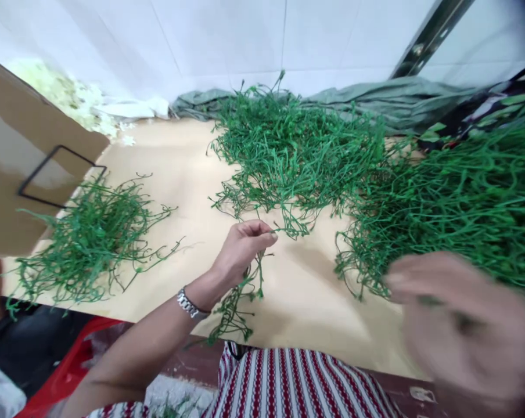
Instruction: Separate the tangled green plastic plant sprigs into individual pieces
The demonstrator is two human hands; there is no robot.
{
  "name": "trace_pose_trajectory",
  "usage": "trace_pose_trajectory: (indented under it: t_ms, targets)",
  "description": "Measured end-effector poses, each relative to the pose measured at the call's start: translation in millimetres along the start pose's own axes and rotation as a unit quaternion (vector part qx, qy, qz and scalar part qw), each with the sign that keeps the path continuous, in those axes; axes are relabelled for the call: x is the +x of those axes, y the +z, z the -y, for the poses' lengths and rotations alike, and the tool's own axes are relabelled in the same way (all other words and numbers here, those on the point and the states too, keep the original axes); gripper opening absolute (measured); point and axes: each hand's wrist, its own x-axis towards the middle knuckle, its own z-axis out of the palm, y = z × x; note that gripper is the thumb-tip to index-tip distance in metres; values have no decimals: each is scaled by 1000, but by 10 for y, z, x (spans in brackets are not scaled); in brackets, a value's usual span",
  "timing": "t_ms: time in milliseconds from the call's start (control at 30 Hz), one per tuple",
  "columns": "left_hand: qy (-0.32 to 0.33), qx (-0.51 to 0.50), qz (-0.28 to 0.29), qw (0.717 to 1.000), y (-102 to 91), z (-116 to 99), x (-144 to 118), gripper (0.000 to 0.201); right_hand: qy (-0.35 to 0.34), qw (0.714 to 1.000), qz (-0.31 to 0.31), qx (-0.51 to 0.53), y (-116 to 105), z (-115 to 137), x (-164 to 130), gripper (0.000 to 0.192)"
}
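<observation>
My left hand (243,249), with a metal watch (190,303) on its wrist, is closed in a pinch over the middle of the table. Between thumb and forefinger it grips a thin green artificial plant stem, and more branching green stems (236,313) hang below the palm toward the table's near edge. Smeared by motion, my right hand (467,325) is at the right, beside a large heap of green stems (467,209); its fingers cannot be made out. Another heap of green stems (297,151) lies just beyond my left hand.
A smaller pile of stems (92,238) lies left, against a cardboard box (31,157) and a black wire frame (40,200). Pale blossoms (77,101) and a grey-green cloth (397,101) line the white wall. A red bag (66,366) is below the tabletop (179,168).
</observation>
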Motion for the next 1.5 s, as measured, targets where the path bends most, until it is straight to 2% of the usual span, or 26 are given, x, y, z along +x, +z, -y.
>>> trace_pose_trajectory:
  t_ms: [67,133,200,267,367,500,667,767,900,1000,1167,1333,1500]
  targets:
    - [5,-49,-12,999,58,17,50,11,3,998,43,39,287,32,103,21]
    - [29,-85,-24,996,130,15,73,10,108,990,59,69,566,-33,288,16]
    - [48,-126,-34,990,207,6,80,10,199,967,86,138,769,-159,475,25]
    - [49,-176,-33,983,272,2,81,10,236,943,93,215,880,-276,595,26]
    - [28,-230,-7,973,317,5,84,10,252,919,69,294,917,-351,634,28]
    - [-14,-277,9,961,278,6,102,13,236,911,86,328,837,-354,589,23]
    - [-33,-250,43,967,206,27,104,16,222,931,89,277,734,-380,554,17]
    - [0,-214,49,976,192,59,86,14,217,945,71,234,729,-369,531,14]
    - [78,-105,-24,991,186,105,61,11,210,960,58,178,767,-335,489,10]
    - [87,-70,-27,993,185,126,43,11,193,967,58,155,796,-329,454,8]
    - [68,-109,12,992,198,129,12,12,144,977,80,135,805,-330,424,23]
    - [53,-140,40,988,202,146,-5,15,56,997,42,36,768,-320,433,12]
    - [34,-184,47,981,208,183,-4,24,4,999,37,-16,721,-321,420,10]
